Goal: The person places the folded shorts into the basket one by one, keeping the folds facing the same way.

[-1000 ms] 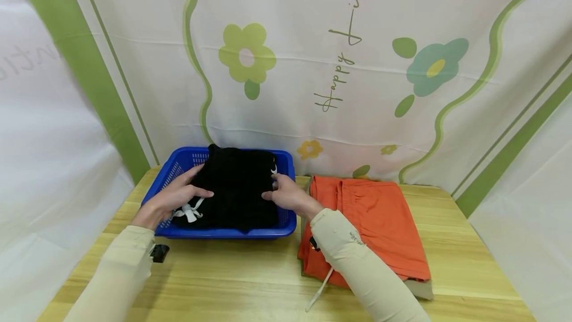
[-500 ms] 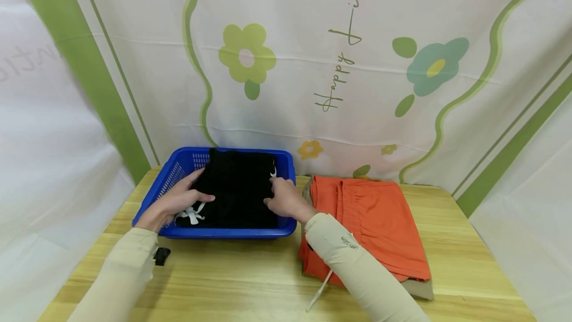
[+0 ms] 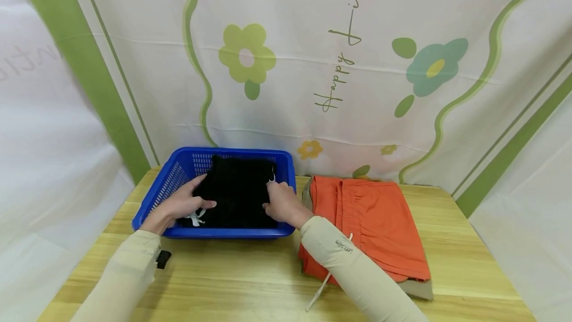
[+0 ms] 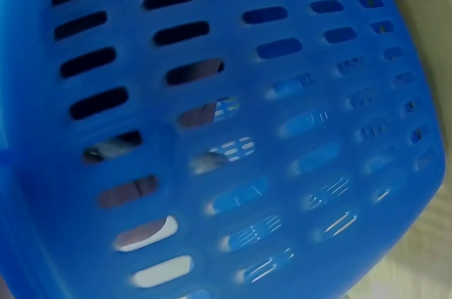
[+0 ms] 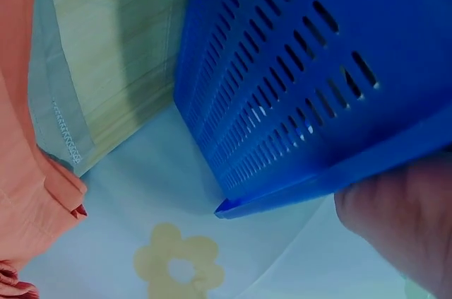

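Folded black pants (image 3: 241,193) with a white drawstring (image 3: 195,218) lie inside the blue plastic basket (image 3: 228,233). My left hand (image 3: 180,202) holds their left edge, thumb on top and fingers along the side. At the opposite edge my right hand (image 3: 286,203) grips the cloth, its fingers curled, beside a small white mark. Parts of both hands' fingers are hidden by the cloth. In the left wrist view the slotted basket wall (image 4: 247,129) fills most of the picture, with bits of the hand showing through. In the right wrist view, part of the right hand (image 5: 402,221) shows past the rim.
Right of the basket, folded orange pants (image 3: 380,227) lie on a khaki folded garment (image 3: 420,289), with a pale drawstring (image 3: 318,296) trailing onto the wooden table (image 3: 232,282). A printed curtain (image 3: 286,88) hangs right behind the basket.
Both hands have lowered the black pants deeper into the basket; their far edge now sits below the back rim. The right hand has moved slightly down, with its fingers more curled.
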